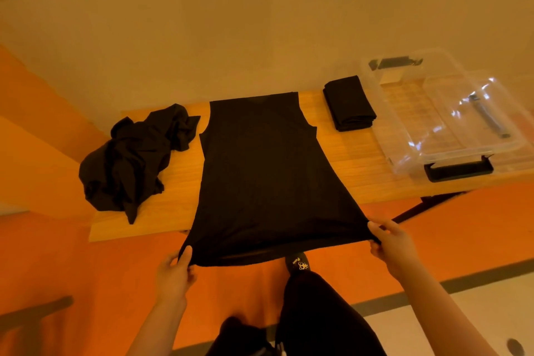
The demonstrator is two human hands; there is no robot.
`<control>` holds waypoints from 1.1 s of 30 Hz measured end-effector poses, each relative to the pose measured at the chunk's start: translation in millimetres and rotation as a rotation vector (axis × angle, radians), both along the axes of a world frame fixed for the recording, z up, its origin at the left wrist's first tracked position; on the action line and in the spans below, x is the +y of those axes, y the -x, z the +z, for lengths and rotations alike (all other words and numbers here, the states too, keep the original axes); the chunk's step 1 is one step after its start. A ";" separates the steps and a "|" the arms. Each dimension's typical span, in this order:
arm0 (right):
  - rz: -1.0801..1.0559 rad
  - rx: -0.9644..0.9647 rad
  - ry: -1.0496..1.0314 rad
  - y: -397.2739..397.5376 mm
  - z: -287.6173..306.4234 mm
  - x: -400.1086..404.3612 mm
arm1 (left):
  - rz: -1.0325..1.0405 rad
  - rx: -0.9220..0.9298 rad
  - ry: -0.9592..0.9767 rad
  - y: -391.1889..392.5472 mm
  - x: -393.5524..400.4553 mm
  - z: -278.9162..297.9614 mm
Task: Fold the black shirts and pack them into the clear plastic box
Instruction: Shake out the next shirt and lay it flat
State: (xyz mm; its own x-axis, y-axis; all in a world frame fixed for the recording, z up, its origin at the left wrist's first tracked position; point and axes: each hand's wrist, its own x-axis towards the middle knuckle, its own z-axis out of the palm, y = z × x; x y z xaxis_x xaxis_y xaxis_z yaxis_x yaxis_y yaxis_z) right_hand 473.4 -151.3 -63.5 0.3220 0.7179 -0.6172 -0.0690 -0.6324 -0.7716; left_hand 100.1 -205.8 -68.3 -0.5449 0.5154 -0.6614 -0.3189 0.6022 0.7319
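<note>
Hands (pixel 390 246) on spread shirt (pixel 265 170) — clear box (pixel 450 153) without shirts

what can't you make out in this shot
Head view only:
- Clear box: glare on the plastic hides whether any shirt lies inside.
- Crumpled pile: how many shirts it holds; black folds merge.
- Folded stack: its count, same reason.
- Spread shirt: its sleeves are folded out of sight.
- Left hand and right hand: the fingertips under the hem, covered by cloth.
</note>
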 end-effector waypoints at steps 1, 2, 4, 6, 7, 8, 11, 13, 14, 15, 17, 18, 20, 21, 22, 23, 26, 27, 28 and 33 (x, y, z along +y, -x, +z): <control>-0.019 0.067 -0.032 0.6 2.9 0.6 | -0.003 0.080 -0.038 -0.6 0.2 3.2; -0.031 0.128 -0.054 1.1 5.4 1.6 | -0.036 0.163 -0.082 -1.2 0.3 6.9; -0.020 0.205 -0.075 0.6 9.5 3.2 | -0.135 0.302 -0.144 -1.0 -0.5 14.0; 0.029 0.220 -0.090 -1.8 13.8 4.8 | -0.201 0.366 -0.187 -0.9 -0.9 25.1; 0.060 0.215 -0.097 -3.3 17.1 5.8 | -0.222 0.377 -0.209 0.1 -1.5 29.8; 0.091 0.202 -0.106 -5.5 20.4 7.0 | -0.242 0.382 -0.223 1.6 -2.0 35.7; 0.242 0.136 -0.121 -10.8 33.1 13.5 | -0.410 0.405 -0.262 8.0 -0.9 50.6; 0.369 0.033 -0.111 -14.3 38.4 21.4 | -0.611 0.447 -0.228 17.1 3.9 53.8; 0.429 -0.039 -0.101 -15.6 41.0 26.2 | -0.729 0.482 -0.171 22.9 7.0 54.2; 0.485 -0.118 -0.094 -15.9 44.4 31.1 | -0.849 0.523 -0.091 28.3 9.9 54.5; 0.581 -0.260 -0.097 -17.5 48.6 41.9 | -1.099 0.661 0.057 39.0 17.3 53.4; 0.611 -0.313 -0.097 -18.2 50.6 46.9 | -1.191 0.729 0.077 43.3 21.1 53.1; 0.629 -0.360 -0.100 -16.9 54.9 55.9 | -1.235 0.796 -0.006 47.4 28.0 58.2; 0.604 -0.348 -0.099 -15.6 56.1 60.1 | -1.215 0.805 -0.056 49.0 30.5 61.4; 0.572 -0.325 -0.092 -14.8 57.1 64.1 | -1.168 0.804 -0.097 51.6 33.3 61.9; 0.538 -0.297 -0.089 -14.8 57.4 67.4 | -1.116 0.796 -0.119 52.9 36.0 63.3; 0.555 -0.256 -0.102 -15.3 69.6 67.0 | -1.009 0.754 -0.195 54.9 42.3 68.1; 0.601 -0.262 -0.112 -16.5 74.5 65.6 | -0.997 0.741 -0.222 55.6 42.6 69.2; 0.644 -0.277 -0.113 -17.5 80.4 63.1 | -0.989 0.737 -0.249 57.5 42.5 68.7; 0.597 -0.243 -0.142 -18.1 89.3 58.3 | -0.834 0.709 -0.326 57.7 41.8 74.9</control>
